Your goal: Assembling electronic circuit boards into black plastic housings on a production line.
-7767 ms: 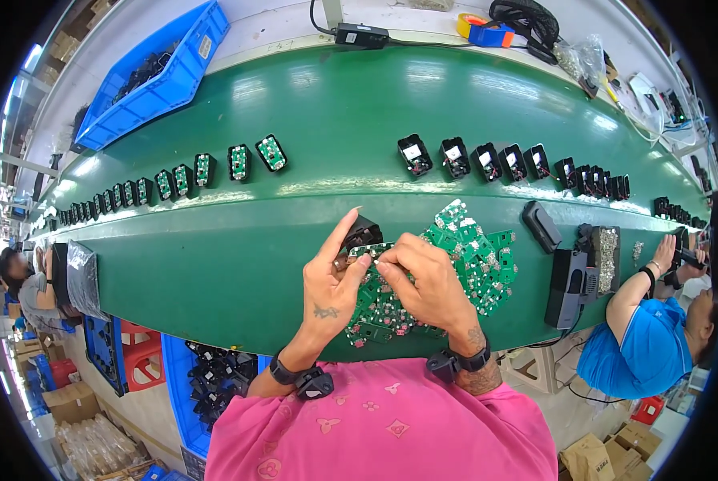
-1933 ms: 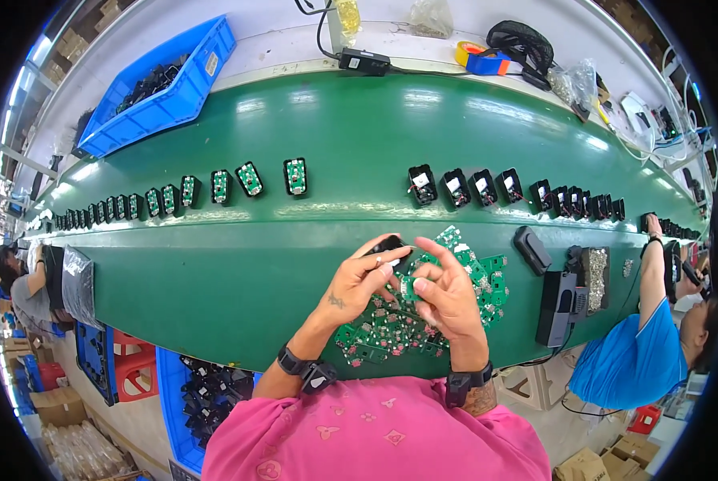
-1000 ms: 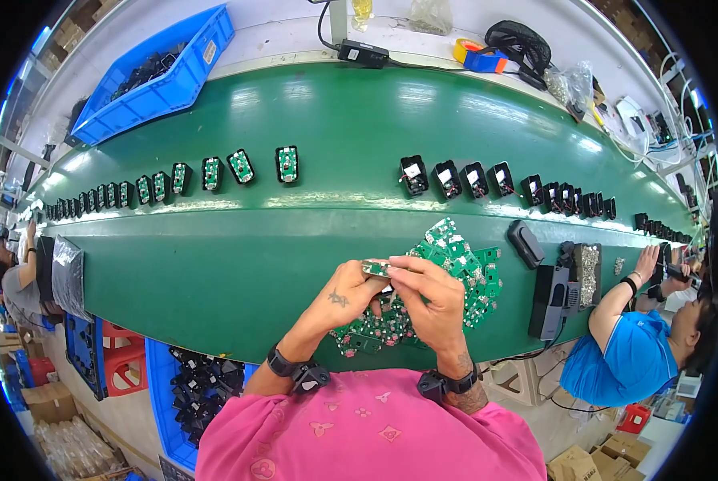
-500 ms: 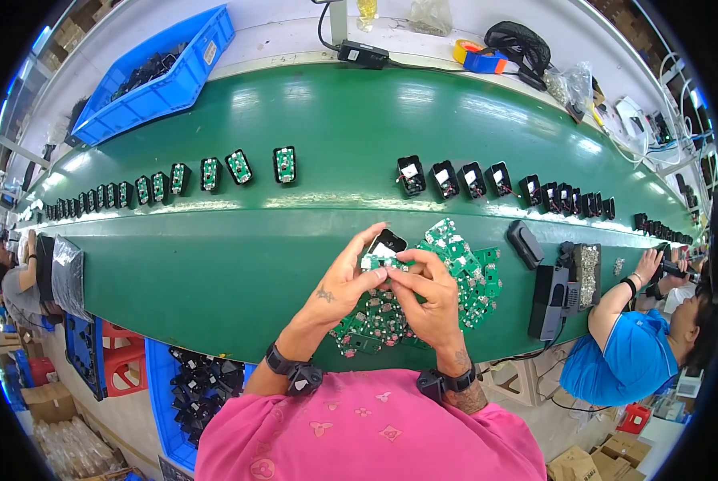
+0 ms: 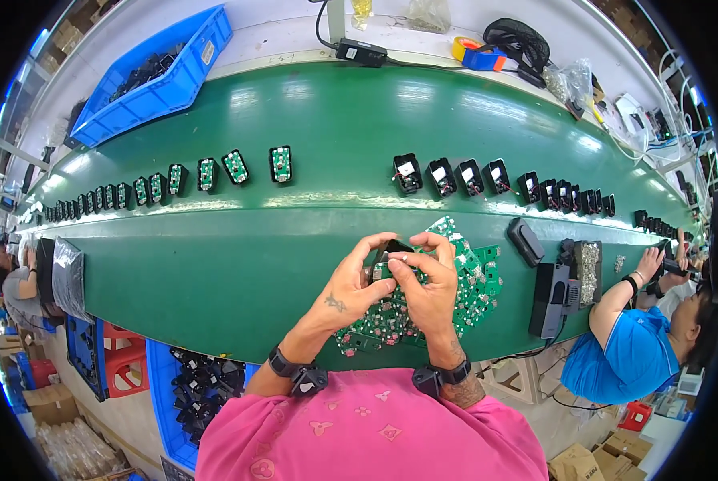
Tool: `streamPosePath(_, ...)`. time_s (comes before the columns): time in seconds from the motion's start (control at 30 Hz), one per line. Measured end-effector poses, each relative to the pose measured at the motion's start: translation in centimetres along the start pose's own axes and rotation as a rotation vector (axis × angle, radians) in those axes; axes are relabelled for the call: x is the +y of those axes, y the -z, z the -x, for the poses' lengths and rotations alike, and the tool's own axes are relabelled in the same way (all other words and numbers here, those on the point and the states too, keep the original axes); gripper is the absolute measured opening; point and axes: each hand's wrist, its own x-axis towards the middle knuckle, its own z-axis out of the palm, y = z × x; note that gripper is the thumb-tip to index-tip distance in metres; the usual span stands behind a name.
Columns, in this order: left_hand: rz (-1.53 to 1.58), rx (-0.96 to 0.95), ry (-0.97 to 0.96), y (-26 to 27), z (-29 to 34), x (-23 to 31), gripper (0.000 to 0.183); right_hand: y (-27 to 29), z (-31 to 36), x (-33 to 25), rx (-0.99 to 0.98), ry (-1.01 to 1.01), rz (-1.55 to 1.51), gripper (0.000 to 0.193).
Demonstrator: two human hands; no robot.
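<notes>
My left hand is closed round a small black plastic housing, held above the near part of the green bench. Against the housing's near side a green circuit board shows between my thumbs, partly hidden by them. My right hand grips the board with its thumb, and its forefinger arches over the housing's far right side. Whether the board sits inside the housing, I cannot tell. Under and beside my hands lies a pile of loose green circuit boards.
Black housings with green boards line the bench at left; housings with white pieces and wires stand at right. Blue bins are at far left and below. A black device stands near a person in blue.
The board has tipped down toward the housing between my hands. My right forefinger has lifted from the board's edge to the housing's far side.
</notes>
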Motion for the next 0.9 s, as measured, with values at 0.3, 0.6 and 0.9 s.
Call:
streamPosePath(0.3,0.047,0.061,0.098,0.0,-0.2,0.3,0.056,-0.5,0.1,1.4,0.051,-0.047,-0.149,0.017)
streamPosePath(0.6,0.164,0.198,0.070,0.1,-0.2,0.3,0.053,-0.1,0.2,1.8,-0.068,-0.434,-0.553,0.025)
streamPosePath(0.9,0.148,0.172,0.133,0.0,-0.3,0.1,0.051,0.8,-1.1,0.1,-0.068,0.034,0.034,0.015)
